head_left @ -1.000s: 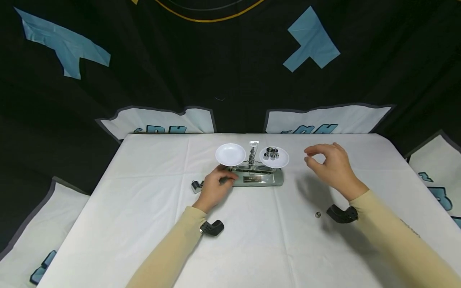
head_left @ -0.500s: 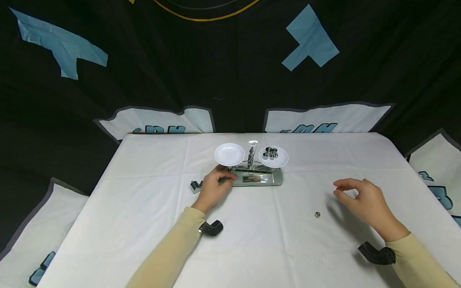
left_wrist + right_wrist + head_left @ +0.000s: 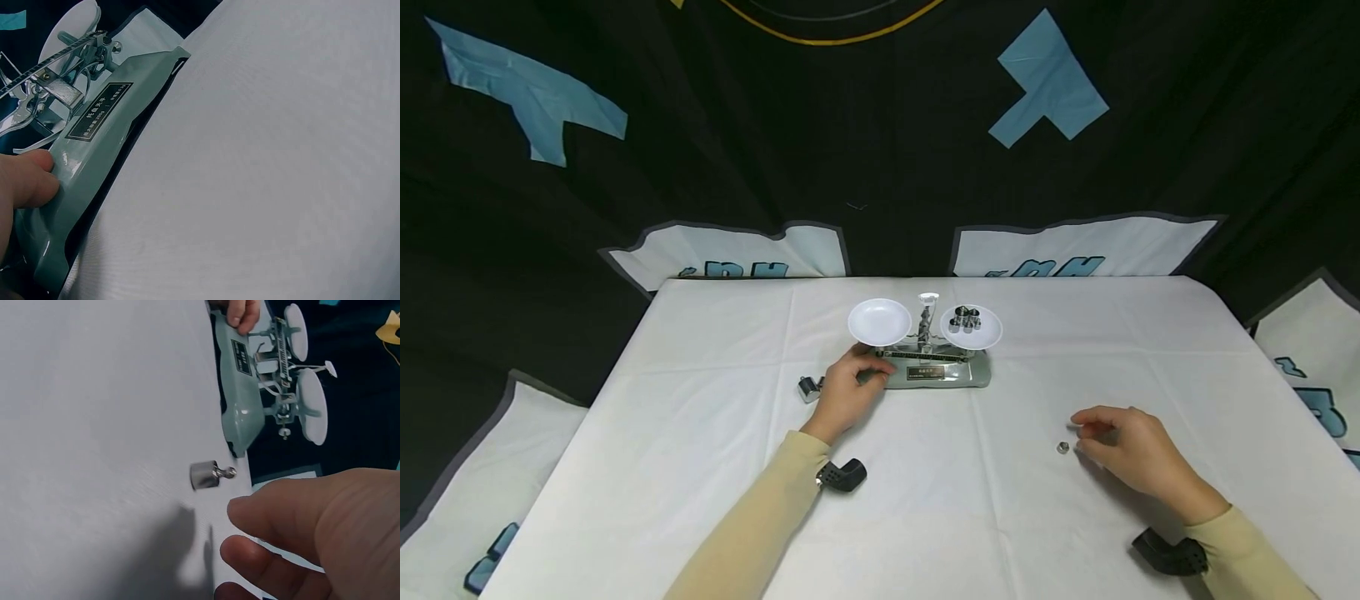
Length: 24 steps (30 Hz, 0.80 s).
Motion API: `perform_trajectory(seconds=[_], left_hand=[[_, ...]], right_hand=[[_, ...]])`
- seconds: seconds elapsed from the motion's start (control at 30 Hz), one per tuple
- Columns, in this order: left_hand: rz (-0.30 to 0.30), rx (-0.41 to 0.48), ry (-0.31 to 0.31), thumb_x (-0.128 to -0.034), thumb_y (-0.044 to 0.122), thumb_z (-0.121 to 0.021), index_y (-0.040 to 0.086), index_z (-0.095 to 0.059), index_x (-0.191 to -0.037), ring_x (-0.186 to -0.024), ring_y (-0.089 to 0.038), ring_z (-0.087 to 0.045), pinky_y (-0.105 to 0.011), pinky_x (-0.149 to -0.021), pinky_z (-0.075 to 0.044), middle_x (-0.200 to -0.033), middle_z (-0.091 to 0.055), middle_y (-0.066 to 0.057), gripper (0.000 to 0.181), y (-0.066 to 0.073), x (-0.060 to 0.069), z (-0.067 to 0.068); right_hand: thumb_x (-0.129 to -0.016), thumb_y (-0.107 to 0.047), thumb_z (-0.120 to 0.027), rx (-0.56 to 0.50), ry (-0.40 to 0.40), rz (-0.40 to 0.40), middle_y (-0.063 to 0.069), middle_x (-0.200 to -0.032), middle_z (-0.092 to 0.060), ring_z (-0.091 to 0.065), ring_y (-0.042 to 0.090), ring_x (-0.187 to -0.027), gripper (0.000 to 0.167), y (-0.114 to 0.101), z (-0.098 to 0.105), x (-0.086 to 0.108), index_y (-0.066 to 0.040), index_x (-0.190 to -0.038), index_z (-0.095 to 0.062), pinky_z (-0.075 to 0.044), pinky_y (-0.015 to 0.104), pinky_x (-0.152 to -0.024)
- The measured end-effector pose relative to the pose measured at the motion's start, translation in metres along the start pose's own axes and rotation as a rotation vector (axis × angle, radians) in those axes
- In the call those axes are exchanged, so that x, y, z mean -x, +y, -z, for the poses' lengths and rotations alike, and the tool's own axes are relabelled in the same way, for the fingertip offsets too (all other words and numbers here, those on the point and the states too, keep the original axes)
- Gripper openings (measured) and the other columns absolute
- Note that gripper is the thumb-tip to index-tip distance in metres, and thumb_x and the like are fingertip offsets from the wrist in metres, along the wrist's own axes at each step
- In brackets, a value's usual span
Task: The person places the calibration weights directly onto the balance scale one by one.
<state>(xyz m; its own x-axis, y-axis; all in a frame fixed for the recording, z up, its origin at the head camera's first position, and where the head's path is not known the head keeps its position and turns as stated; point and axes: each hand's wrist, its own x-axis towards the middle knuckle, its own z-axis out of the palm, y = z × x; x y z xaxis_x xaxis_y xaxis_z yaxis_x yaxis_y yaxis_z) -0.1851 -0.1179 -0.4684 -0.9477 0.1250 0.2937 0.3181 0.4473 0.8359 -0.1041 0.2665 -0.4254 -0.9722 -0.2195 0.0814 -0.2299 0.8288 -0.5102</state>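
One small silver metal weight: is standing upright on the white cloth-covered table, its narrow neck and round knob pointing up, well apart from the balance.
Right hand: is hovering just beside that weight, thumb and fingers bent but parted; it is grasping nothing, and a gap is showing between its tips and the metal.
Grey-green metal two-pan balance: is standing toward the far side of the table, its long base facing the person.
Left hand: is gripping the left end of the base, its fingers curving over the painted metal.
Dark rectangular nameplate: is showing pale characters on the front of the base.
White round left pan: is resting above the held end.
White round right pan: is bearing a close group of shiny silver weights.
Silver metal cylinder: is sitting near the outer side of the left hand, which is partly hiding another dark piece beside it.
Tan long sleeves: are covering both forearms, and black wrist devices are jutting from the cuffs.
Black fabric backdrop: is hanging behind the table, carrying light-blue angular shapes and a thin yellow arc.
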Motion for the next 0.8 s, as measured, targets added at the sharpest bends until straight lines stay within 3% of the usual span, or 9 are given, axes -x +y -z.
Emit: perform_trajectory(seconds=[0.13, 0.37, 0.8], left_hand=[[-0.007, -0.004, 0.000, -0.0861, 0.000, -0.068, 0.004, -0.079, -0.093, -0.140, -0.038, -0.053, -0.051, -0.118, -0.042, -0.137, -0.064, -0.021, 0.013, 0.000, 0.000, 0.000], [-0.008, -0.002, -0.003, -0.0858, 0.001, -0.069, 0.003, -0.079, -0.093, -0.138, -0.037, -0.055, -0.050, -0.117, -0.043, -0.139, -0.063, -0.022, 0.013, 0.000, 0.000, 0.000], [-0.011, 0.007, 0.001, -0.0856, 0.000, -0.069, 0.004, -0.079, -0.094, -0.140, -0.038, -0.053, -0.051, -0.119, -0.042, -0.142, -0.061, -0.022, 0.014, 0.000, 0.001, 0.000]], right_hand=[[-0.080, -0.006, -0.081, 0.010, -0.015, 0.018, -0.002, -0.088, -0.077, -0.070, 0.013, -0.080, 0.026, -0.001, -0.004, 0.000, -0.006, -0.106, -0.077, -0.050, 0.052, -0.092], [-0.077, -0.007, -0.084, 0.018, -0.020, 0.040, -0.003, -0.092, -0.077, -0.069, 0.014, -0.083, 0.028, -0.002, -0.007, -0.001, -0.009, -0.104, -0.077, -0.054, 0.027, -0.074], [-0.073, -0.005, -0.085, 0.059, -0.004, 0.118, -0.005, -0.093, -0.078, -0.071, 0.021, -0.089, 0.025, -0.007, -0.013, -0.005, -0.014, -0.096, -0.080, -0.054, 0.037, -0.082]])
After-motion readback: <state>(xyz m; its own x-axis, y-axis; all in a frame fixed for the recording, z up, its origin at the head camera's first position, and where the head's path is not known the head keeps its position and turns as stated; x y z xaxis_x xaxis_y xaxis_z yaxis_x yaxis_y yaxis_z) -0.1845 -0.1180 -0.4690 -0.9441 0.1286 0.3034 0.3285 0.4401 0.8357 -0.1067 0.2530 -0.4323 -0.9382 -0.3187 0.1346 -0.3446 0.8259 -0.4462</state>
